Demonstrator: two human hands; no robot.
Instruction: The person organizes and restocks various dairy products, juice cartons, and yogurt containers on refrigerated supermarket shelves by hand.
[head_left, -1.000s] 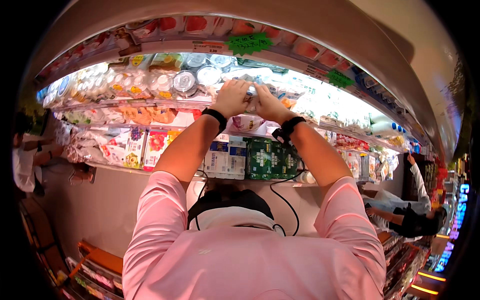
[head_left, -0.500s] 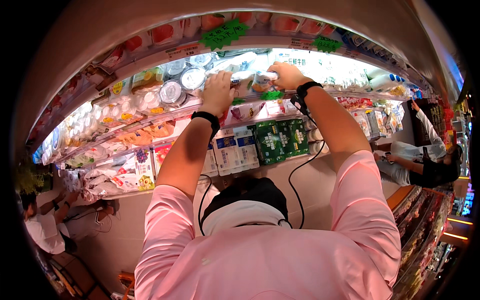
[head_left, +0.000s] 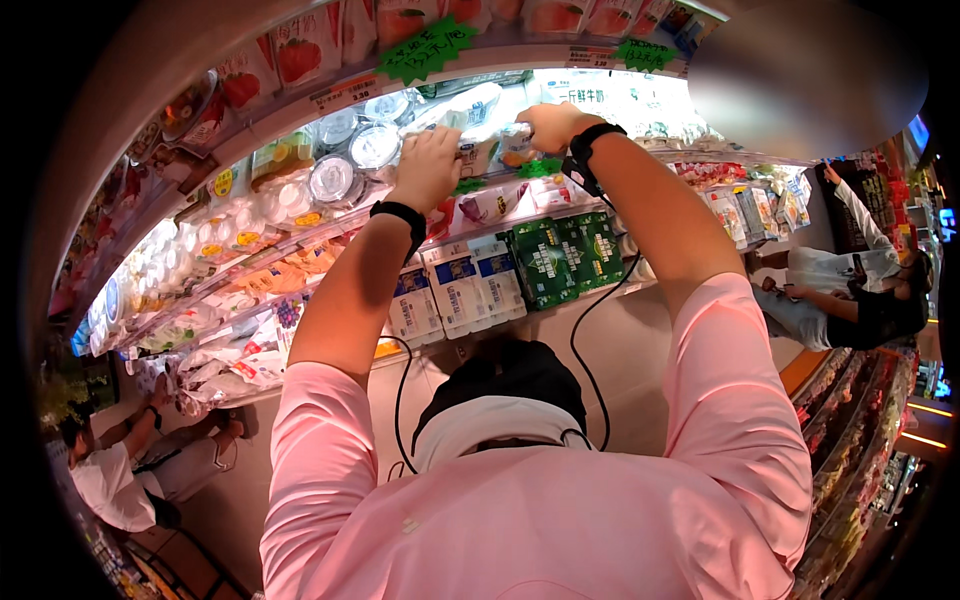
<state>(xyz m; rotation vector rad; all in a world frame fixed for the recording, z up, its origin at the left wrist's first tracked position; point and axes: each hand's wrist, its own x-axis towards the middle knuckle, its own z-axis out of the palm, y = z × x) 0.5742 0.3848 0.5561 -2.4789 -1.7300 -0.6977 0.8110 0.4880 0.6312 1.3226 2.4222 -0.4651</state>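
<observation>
Both my arms reach forward into a lit refrigerated shelf (head_left: 400, 222). My left hand (head_left: 428, 168) lies back up, fingers stretched over the goods and slightly apart, at the left of a white soft pack (head_left: 478, 157). Just left of it are round clear-lidded tubs (head_left: 374, 146). My right hand (head_left: 553, 127) is closed, its fingers bent round the upper edge of a small white-and-blue pack (head_left: 515, 147); the fingertips are partly hidden. Between and behind the hands lie more white packs (head_left: 480, 104). Each wrist wears a black band.
Above runs a shelf of packs with red fruit pictures (head_left: 300, 52) and a green star-shaped sign (head_left: 428, 48). White-and-blue cartons (head_left: 472, 287) and green cartons (head_left: 565, 260) stand below. A black cable (head_left: 603, 302) hangs by my right arm. People are at far left (head_left: 118, 470) and right (head_left: 835, 295).
The view has shifted, showing more of the upper shelf. My right hand has closed more, near the same pack. My left hand stays over the goods; a blurred grey shape covers the upper right.
</observation>
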